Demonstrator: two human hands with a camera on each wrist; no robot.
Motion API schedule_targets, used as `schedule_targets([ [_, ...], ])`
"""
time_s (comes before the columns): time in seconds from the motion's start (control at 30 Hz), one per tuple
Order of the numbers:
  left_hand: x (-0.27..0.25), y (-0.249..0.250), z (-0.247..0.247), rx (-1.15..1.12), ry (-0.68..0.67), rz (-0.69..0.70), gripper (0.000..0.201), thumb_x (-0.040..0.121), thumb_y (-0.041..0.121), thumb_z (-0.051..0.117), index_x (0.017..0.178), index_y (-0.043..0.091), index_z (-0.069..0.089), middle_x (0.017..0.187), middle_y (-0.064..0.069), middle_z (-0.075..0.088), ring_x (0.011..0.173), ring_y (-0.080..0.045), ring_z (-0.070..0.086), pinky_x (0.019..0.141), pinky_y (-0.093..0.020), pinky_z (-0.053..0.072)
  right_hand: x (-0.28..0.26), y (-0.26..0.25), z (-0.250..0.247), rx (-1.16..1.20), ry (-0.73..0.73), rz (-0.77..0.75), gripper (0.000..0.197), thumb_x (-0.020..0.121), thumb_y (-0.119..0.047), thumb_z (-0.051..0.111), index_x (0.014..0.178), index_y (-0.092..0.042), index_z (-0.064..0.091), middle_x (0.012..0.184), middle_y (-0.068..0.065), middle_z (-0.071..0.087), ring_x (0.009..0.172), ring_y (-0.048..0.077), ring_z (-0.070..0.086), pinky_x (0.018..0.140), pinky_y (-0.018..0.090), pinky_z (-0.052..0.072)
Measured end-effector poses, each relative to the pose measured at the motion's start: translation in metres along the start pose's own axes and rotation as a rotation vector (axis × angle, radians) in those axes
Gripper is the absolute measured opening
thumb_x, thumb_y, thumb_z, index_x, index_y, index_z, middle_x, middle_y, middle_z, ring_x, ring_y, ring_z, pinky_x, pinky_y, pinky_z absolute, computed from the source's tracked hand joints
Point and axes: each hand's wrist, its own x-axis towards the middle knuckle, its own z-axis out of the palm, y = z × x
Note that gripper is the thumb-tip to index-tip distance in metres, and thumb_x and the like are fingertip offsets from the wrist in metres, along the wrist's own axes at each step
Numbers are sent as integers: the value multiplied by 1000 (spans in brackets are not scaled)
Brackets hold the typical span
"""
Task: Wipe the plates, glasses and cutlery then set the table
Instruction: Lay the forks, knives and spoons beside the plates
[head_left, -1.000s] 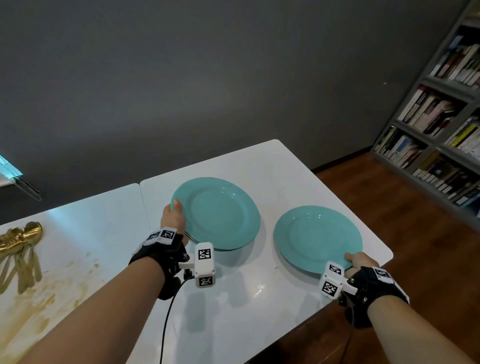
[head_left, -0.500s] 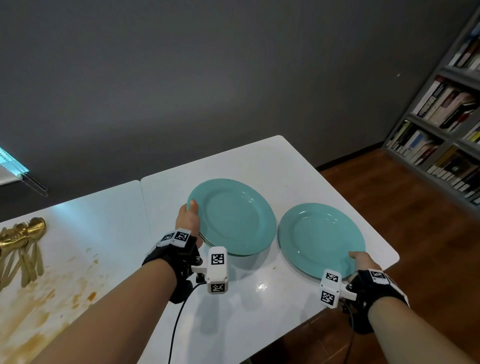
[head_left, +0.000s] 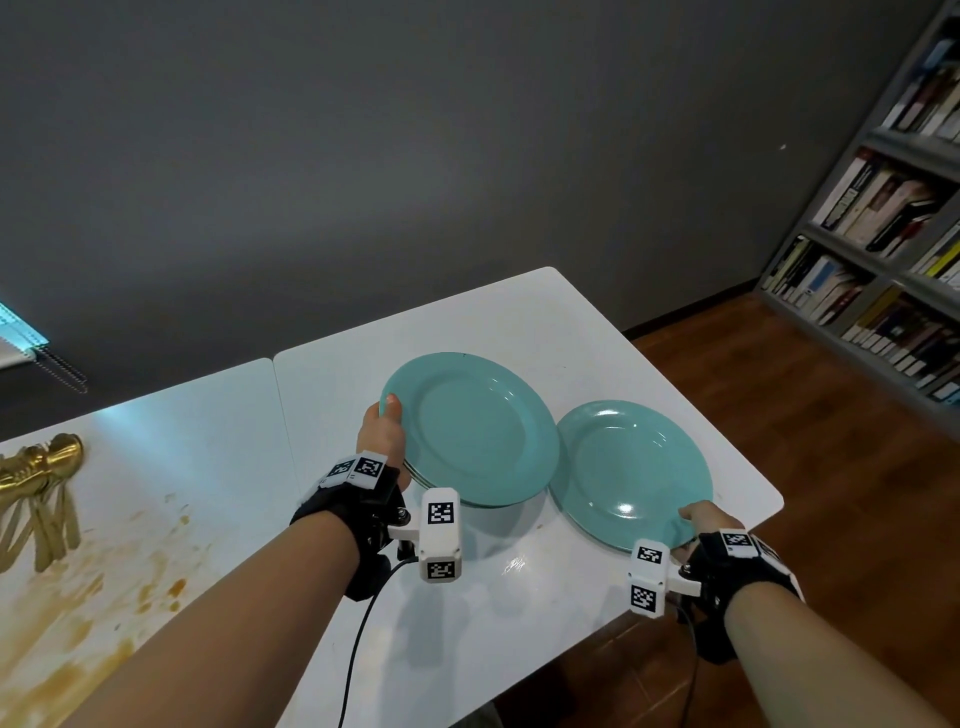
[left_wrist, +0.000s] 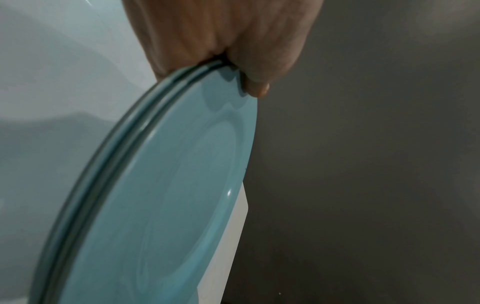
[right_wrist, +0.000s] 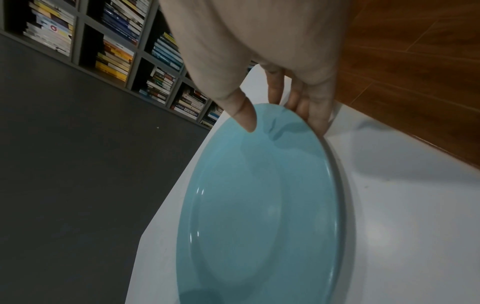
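Fingers of left hand (head_left: 383, 435) grip teal plate stack (head_left: 470, 428); right hand (head_left: 702, 518) pinches single teal plate (head_left: 631, 473) on white table (head_left: 524, 322).

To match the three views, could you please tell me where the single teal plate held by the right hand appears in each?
Head: the single teal plate lies right of centre on the white table, the right hand at its near rim.
Left wrist: not in it; only the stack of plates shows.
Right wrist: it fills the lower centre.
Shared landmark: the bookshelf, absent from the left wrist view.
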Motion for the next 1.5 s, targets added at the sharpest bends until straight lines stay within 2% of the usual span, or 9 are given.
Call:
schedule_targets([
  [0.17,-7,-3,-4,-3,-6,-4,41,101,33,36,134,9,43,128,-15,52,112,-34,55,99,-53,45,-74,-21,-3,-202,121,-10,32,79,-24,51,106,-6,56,91,15,62,80,31,62,65,32,47],
  [0.27,-11,-7,-9,-50,-34,-8,42,102,32,35,134,7,43,123,-12,54,105,-30,55,98,-51,45,-82,-38,11,-209,220,-139,46,72,-21,53,114,-3,57,112,20,63,99,37,61,82,37,48],
  [0.4,-21,-14,-19,-138,-70,-83,41,102,33,35,131,7,45,116,-12,56,103,-32,55,99,-54,43,-109,-55,65,-226,-45,-399,31,88,-25,59,104,1,65,101,17,66,86,30,58,84,37,48],
  [0.6,-35,-18,-37,-209,-188,-101,30,101,32,35,101,10,56,83,-6,67,79,-26,60,78,-43,48,-144,-54,121,-193,-261,-406,28,92,-31,53,96,-6,66,107,17,66,101,35,62,95,45,49],
  [0.7,-35,-19,-55,-216,-211,-81,34,101,34,35,115,9,54,93,-8,67,84,-28,61,80,-44,49,-150,-50,132,-190,-258,-460,21,91,-28,52,93,-11,65,107,18,66,100,35,62,94,50,48],
  [0.83,-36,-17,-85,-186,-117,-90,31,100,35,40,120,14,52,103,-8,65,90,-30,63,78,-45,52,-184,-44,144,-120,-318,-451,16,94,-19,47,97,-15,62,105,13,65,100,33,62,93,47,50],
  [1.03,-37,-23,-146,-152,-11,-103,59,83,59,58,125,18,52,118,-9,63,104,-36,63,87,-60,50,-222,-21,171,86,-402,-317,23,92,-1,40,95,-3,63,88,13,59,75,25,54,64,31,44],
  [1.23,-33,-30,-216,-8,174,-53,82,69,76,50,127,19,50,128,-13,57,110,-37,58,95,-54,47,-248,6,188,213,-413,-248,22,92,3,37,94,7,58,84,16,59,76,28,55,71,39,45],
  [1.5,-35,-12,-307,185,461,-21,65,97,53,33,147,12,27,150,-17,34,135,-38,35,110,-44,29,-252,57,189,209,-283,-216,28,93,4,35,73,-3,54,107,25,59,95,42,58,95,64,40],
])
